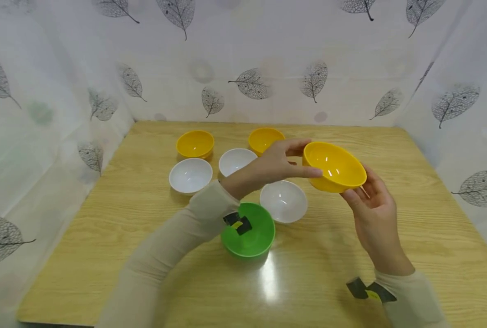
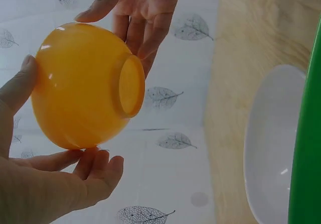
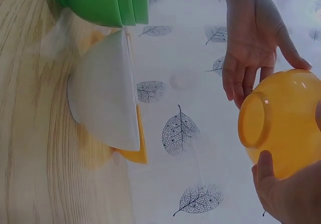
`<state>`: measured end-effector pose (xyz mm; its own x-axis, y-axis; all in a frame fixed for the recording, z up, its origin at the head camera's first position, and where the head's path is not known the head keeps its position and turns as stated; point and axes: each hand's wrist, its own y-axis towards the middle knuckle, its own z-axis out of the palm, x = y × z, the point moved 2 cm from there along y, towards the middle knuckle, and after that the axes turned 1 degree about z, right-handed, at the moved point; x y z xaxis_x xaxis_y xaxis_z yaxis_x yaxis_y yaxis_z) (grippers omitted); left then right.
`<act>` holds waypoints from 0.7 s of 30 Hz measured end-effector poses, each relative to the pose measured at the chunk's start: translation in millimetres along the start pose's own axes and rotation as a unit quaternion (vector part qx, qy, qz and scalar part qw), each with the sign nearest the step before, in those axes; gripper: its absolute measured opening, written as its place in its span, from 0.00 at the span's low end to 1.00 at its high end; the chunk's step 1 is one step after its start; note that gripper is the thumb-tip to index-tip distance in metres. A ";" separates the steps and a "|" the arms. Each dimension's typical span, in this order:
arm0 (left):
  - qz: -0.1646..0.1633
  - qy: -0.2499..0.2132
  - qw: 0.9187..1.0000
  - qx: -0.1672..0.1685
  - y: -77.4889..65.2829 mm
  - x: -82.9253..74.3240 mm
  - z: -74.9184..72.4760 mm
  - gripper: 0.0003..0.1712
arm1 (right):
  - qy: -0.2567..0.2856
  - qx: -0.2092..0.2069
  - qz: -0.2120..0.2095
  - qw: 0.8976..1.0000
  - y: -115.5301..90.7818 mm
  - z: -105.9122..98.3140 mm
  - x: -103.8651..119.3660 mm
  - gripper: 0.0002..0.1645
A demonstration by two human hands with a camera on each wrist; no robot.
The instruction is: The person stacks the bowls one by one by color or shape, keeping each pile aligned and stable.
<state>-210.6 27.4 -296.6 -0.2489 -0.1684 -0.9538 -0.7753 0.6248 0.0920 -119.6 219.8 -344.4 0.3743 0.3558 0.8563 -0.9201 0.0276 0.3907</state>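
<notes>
I see left hand (image 1: 277,163) and right hand (image 1: 375,212) both clamped on the yellow bowl (image 1: 336,167), thumbs parted from fingers. Bowl tilted, aloft, beyond and right of the green stack (image 1: 260,233).

A pale wood-grained bench (image 1: 317,282) stands enclosed on its far, left and right sides by white sheeting (image 1: 284,50), printed with dark, veined leaves (image 1: 252,84) and faint round blotches (image 1: 202,70). The sheeting shows creases on the left side. Light glances off the bench's near part in a bright white streak (image 1: 269,278).
</notes>
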 end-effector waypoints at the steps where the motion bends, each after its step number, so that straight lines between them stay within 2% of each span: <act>1: -0.003 -0.013 1.000 0.002 -2.1 -0.2 -1.4 0.38 | 0.005 0.004 0.001 1.000 -0.2 1.4 -0.1 0.31; 4: 0.001 -0.051 0.999 0.010 -8.4 0.2 -5.1 0.36 | 0.004 0.009 0.004 1.000 -0.7 5.7 -0.7 0.31; 10: 0.029 -0.086 0.995 0.030 -21.7 2.8 -10.6 0.35 | -0.002 0.006 0.010 1.000 -2.8 15.0 -3.4 0.31; 15: 0.012 -0.060 0.998 0.029 -36.7 9.5 -16.5 0.39 | -0.045 0.001 0.037 0.998 -5.2 22.6 -4.8 0.34; 21: -0.002 -0.017 1.000 0.012 -55.5 17.9 -24.6 0.44 | -0.096 0.035 0.063 0.993 -7.8 30.0 -8.1 0.35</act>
<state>-186.3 -29.1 -311.7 -0.2259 -0.1462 -0.9631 -0.7625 0.6418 0.0815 -112.0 188.8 -344.3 0.2772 0.1677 0.9460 -0.9536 -0.0724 0.2923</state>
